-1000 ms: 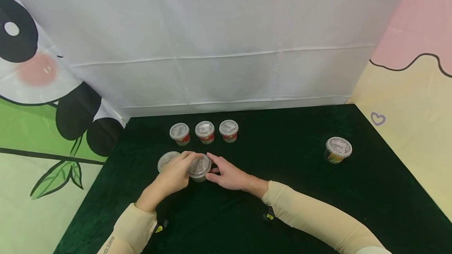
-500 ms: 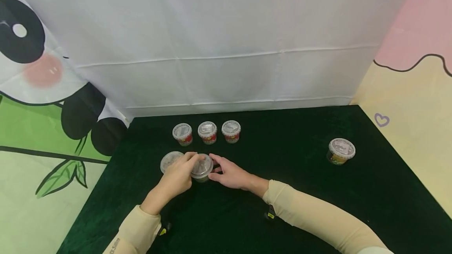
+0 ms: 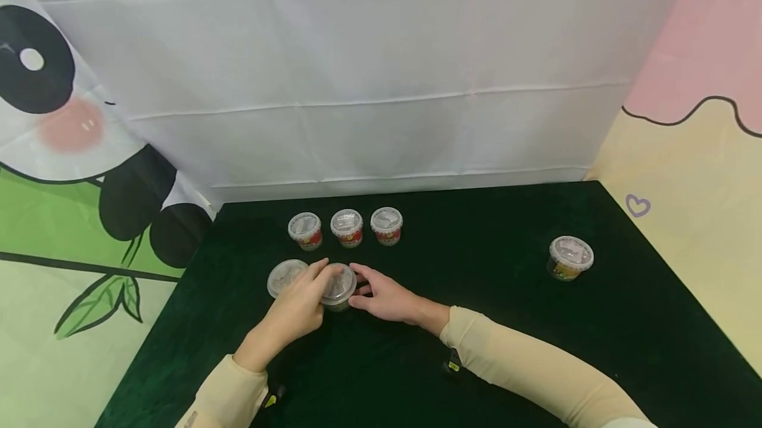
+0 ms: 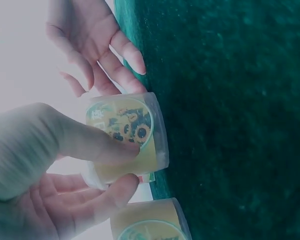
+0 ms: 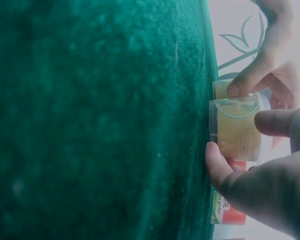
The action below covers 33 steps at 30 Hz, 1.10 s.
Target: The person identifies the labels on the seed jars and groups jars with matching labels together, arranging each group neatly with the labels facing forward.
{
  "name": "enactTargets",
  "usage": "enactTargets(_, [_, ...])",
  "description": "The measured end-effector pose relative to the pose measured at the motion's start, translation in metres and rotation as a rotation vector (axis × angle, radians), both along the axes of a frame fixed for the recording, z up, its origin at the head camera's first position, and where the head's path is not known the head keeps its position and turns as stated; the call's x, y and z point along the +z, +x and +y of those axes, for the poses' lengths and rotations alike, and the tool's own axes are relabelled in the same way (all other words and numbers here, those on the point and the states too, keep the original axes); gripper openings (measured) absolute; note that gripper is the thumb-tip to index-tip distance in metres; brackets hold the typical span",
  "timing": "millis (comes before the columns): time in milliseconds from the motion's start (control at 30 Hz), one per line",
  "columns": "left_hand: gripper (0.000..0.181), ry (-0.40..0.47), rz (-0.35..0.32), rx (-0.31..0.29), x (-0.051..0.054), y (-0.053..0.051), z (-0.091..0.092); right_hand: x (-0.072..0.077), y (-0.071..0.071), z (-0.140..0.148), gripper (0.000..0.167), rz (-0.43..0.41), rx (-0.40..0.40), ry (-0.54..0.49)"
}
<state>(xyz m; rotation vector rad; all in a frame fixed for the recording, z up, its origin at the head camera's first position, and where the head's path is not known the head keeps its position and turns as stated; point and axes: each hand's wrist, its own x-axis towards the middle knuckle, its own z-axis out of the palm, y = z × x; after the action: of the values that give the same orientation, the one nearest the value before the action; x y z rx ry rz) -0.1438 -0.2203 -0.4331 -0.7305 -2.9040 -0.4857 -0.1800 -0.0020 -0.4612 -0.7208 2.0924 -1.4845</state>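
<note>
Both hands are at one small lidded plastic tub (image 3: 339, 286) standing on the dark green cloth. My left hand (image 3: 297, 302) holds its left side; in the left wrist view the thumb presses across its sunflower label (image 4: 140, 131). From the right, my right hand (image 3: 387, 294) holds it lightly with thumb and fingers; the right wrist view shows the thumb near the lid and a finger low by the base. Close on the left stands another tub (image 3: 286, 274) with a clear lid, partly hidden by the left hand.
Behind the hands, three tubs with red labels stand in a row: left (image 3: 305, 231), middle (image 3: 346, 227) and right (image 3: 387, 225). A tub with a yellow-green label (image 3: 570, 258) stands far to the right. White fabric (image 3: 381, 84) hangs along the table's back edge.
The head view shifts slightly. Both hands stay at the same tub, with only small finger movements in the left hand; the other tubs keep their places.
</note>
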Motion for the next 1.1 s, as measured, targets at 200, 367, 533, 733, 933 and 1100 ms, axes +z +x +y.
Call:
enactTargets(200, [0.070, 0.024, -0.052, 0.003, 0.005, 0.003, 0.000, 0.004, 0.001, 0.003, 0.069, -0.050, 0.012, -0.013])
enactTargets(367, [0.073, 0.009, -0.069, 0.013, 0.016, 0.009, 0.005, 0.015, -0.002, 0.015, 0.070, -0.075, 0.053, -0.009])
enactTargets(533, [0.069, -0.012, -0.029, 0.014, 0.031, 0.016, 0.013, 0.029, -0.007, 0.036, 0.069, -0.037, 0.085, 0.003])
enactTargets(733, [0.059, -0.001, 0.045, -0.059, 0.041, 0.016, 0.028, 0.047, -0.010, 0.066, 0.067, 0.093, 0.141, 0.080])
enactTargets(933, [0.056, 0.032, 0.060, -0.144, 0.047, 0.010, 0.052, 0.067, -0.009, 0.101, 0.065, 0.287, 0.110, 0.179])
enactTargets(1100, [0.053, 0.050, 0.031, -0.213, 0.048, -0.001, 0.077, 0.075, -0.006, 0.132, 0.064, 0.473, 0.033, 0.254])
